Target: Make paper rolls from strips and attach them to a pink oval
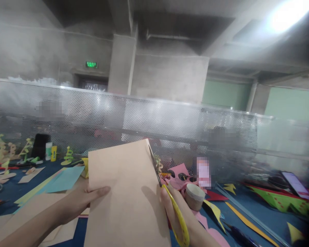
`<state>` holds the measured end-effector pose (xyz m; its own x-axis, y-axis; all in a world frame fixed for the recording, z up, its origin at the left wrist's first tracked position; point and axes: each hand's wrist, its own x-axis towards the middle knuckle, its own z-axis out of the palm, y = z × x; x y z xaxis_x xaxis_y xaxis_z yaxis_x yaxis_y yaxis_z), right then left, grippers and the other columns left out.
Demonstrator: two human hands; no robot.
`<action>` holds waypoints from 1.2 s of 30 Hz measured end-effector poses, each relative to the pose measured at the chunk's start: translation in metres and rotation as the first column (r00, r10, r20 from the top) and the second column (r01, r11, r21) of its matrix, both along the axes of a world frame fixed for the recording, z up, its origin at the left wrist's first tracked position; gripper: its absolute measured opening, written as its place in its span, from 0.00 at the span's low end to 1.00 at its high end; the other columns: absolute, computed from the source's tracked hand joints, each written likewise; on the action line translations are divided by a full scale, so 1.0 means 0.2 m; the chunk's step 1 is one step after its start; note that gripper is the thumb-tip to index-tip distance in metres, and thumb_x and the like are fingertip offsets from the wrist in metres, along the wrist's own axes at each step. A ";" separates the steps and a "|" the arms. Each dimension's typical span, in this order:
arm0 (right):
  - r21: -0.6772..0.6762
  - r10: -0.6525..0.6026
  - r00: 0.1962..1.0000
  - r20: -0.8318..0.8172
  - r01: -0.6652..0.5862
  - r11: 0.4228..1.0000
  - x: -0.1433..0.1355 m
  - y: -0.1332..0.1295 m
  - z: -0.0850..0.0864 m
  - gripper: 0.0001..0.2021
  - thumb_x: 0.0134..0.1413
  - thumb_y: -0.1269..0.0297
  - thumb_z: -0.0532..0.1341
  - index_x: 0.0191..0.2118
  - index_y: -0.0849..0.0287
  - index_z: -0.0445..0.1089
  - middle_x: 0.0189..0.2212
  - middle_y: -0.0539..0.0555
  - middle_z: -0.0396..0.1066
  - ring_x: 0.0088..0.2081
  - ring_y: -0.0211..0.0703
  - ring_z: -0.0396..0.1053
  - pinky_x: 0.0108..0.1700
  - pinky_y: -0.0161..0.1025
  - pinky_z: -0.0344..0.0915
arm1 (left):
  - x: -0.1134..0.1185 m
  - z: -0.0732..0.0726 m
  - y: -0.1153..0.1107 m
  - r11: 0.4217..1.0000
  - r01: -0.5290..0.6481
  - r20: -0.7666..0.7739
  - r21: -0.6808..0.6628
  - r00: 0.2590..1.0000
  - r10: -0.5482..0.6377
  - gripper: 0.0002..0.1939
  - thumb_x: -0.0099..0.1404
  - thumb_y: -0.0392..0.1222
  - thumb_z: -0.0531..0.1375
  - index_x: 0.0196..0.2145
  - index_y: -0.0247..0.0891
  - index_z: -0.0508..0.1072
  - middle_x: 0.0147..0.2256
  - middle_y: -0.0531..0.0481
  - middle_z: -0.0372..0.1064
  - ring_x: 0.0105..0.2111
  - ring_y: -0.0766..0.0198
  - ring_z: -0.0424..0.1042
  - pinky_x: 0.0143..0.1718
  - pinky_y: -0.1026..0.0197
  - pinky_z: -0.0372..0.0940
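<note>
Blue tbl (79, 234), divider (159, 115) behind ppr (125, 187)

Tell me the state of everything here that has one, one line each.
Beige paper: held up, left hand gripping its left edge
Yellow-handled scissors: in right hand, blades at the paper's right edge
Exit sign: lit green
Ceiling light: on
Far-right phone: screen lit
White-and-green glue stick: upright

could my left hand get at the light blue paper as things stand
Probably yes: the light blue paper lies near your left hand, mostly uncovered, though that hand would likely have to release the beige sheet first.
</note>
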<state>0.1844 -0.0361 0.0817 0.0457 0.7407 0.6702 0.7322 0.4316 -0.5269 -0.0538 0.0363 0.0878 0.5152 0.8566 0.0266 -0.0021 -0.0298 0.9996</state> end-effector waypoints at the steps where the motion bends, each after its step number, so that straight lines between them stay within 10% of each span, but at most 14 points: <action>1: -0.008 -0.002 1.000 0.010 0.002 1.000 0.00 0.00 0.01 0.28 0.57 0.48 0.39 0.22 0.58 0.67 0.18 0.53 0.66 0.22 0.42 0.64 0.25 0.35 0.60 | 0.00 0.00 0.00 1.000 -0.008 -0.008 0.004 1.000 0.008 0.30 0.49 0.53 0.63 0.48 0.37 0.67 0.45 0.42 0.70 0.47 0.46 0.66 0.45 0.49 0.63; 24: -0.019 -0.019 0.994 0.107 0.022 1.000 0.00 -0.08 0.09 0.23 0.58 0.51 0.40 0.23 0.55 0.63 0.19 0.52 0.66 0.23 0.44 0.65 0.25 0.37 0.61 | 0.04 -0.04 -0.03 0.993 -0.061 -0.028 0.096 0.998 0.064 0.35 0.47 0.55 0.62 0.51 0.38 0.64 0.43 0.41 0.71 0.51 0.43 0.59 0.48 0.45 0.59; 36: 0.202 -0.156 0.985 0.077 0.138 0.970 -0.04 -0.07 0.09 0.28 0.58 0.48 0.36 0.16 0.55 0.58 0.15 0.50 0.63 0.19 0.39 0.60 0.23 0.34 0.59 | 0.04 -0.05 -0.04 0.996 -0.057 -0.081 0.071 0.995 0.063 0.45 0.44 0.59 0.62 0.56 0.36 0.56 0.43 0.39 0.71 0.43 0.45 0.69 0.46 0.45 0.61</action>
